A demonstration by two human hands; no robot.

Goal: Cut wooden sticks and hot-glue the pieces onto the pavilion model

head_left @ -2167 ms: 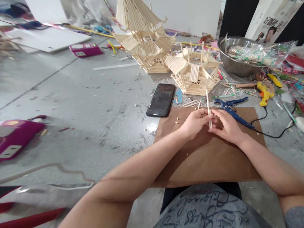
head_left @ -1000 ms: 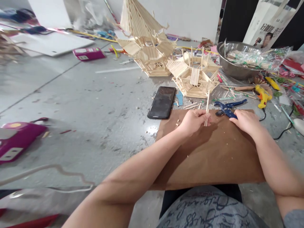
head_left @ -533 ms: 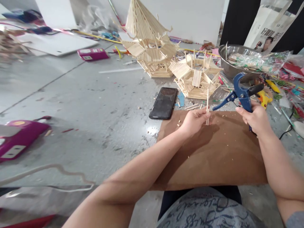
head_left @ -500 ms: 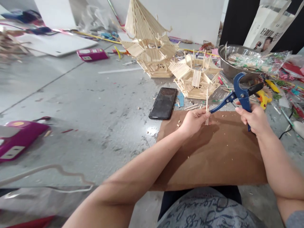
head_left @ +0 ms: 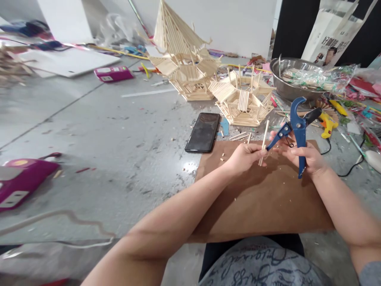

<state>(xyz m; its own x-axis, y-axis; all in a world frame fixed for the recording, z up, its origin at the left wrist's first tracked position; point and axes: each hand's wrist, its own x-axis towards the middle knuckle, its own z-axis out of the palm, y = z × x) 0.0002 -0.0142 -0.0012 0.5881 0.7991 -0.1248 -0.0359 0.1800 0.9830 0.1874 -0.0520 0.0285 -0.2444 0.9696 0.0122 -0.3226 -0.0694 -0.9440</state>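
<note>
My left hand pinches thin wooden sticks, held upright and slightly tilted over a brown board. A blue pipe cutter is in my right hand. Its hooked jaw points up, with the dark blade swung away from it. The thumb of my right hand lies across one handle, while its other fingers reach behind the second handle toward the sticks. That second handle's end meets my left fingertips; whether they grip it I cannot tell. Small cut stick pieces lie on the board.
Beyond the board lie a black phone and a low stick-built frame. A stick pagoda stands behind. At right are a metal bowl of wrapped sticks and a yellow glue gun. A magenta power strip lies left.
My right hand has moved left with the cutter, closer to my left hand, and its fingers now stretch behind the handle. The sticks have tilted and shifted slightly right.
</note>
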